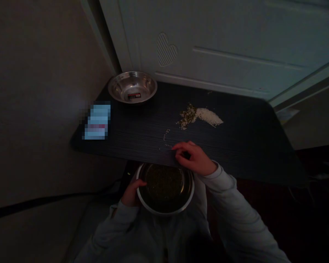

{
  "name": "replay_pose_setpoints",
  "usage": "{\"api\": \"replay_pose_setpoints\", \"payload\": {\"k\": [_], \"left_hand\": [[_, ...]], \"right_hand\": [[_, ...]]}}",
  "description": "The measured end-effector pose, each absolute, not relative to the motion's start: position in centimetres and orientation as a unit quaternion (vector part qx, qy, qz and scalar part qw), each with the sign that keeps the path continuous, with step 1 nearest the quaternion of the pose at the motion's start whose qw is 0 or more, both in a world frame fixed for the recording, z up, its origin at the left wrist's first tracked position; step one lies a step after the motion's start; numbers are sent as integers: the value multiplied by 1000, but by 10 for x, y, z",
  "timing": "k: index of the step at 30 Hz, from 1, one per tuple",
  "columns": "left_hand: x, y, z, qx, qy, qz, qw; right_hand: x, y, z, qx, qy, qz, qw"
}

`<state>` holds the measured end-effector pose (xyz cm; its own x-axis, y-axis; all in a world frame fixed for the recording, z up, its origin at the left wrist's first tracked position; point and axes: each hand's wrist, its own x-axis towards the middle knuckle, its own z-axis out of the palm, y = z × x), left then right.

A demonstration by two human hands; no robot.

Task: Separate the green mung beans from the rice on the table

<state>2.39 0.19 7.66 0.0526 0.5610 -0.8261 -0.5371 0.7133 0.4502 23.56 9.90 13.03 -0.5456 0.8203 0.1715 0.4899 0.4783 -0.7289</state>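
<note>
My left hand (pixel 132 193) grips the left rim of a metal bowl (pixel 166 212), thumb over the edge. The bowl sits at my lap under the table's front edge, with a layer of small dark greenish grains (pixel 164 180) in it. My right hand (pixel 194 157) is over the table's near edge, palm down, index finger stretched towards a few stray pale grains (pixel 167 145) and thumb apart from it. Farther back on the table lies a pile of white, rice-like grains (pixel 210 117), beside a pile of mixed green and pale grains (pixel 188 116).
A second metal bowl (pixel 133 87) with a dark label inside stands at the table's back left. A blurred, lit phone-like rectangle (pixel 97 122) lies at the left edge. The dark table (pixel 249 138) backs onto a white panel with a heart relief (pixel 166 50). Light is dim.
</note>
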Motion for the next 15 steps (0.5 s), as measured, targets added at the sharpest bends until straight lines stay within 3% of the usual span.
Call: {"api": "replay_pose_setpoints", "payload": {"k": [6, 15], "left_hand": [[22, -3, 67, 11, 574, 374, 728], [24, 3, 72, -12, 577, 360, 733]], "right_hand": [[243, 112, 131, -452, -740, 373, 328], [244, 147, 128, -545, -704, 241, 386]]}}
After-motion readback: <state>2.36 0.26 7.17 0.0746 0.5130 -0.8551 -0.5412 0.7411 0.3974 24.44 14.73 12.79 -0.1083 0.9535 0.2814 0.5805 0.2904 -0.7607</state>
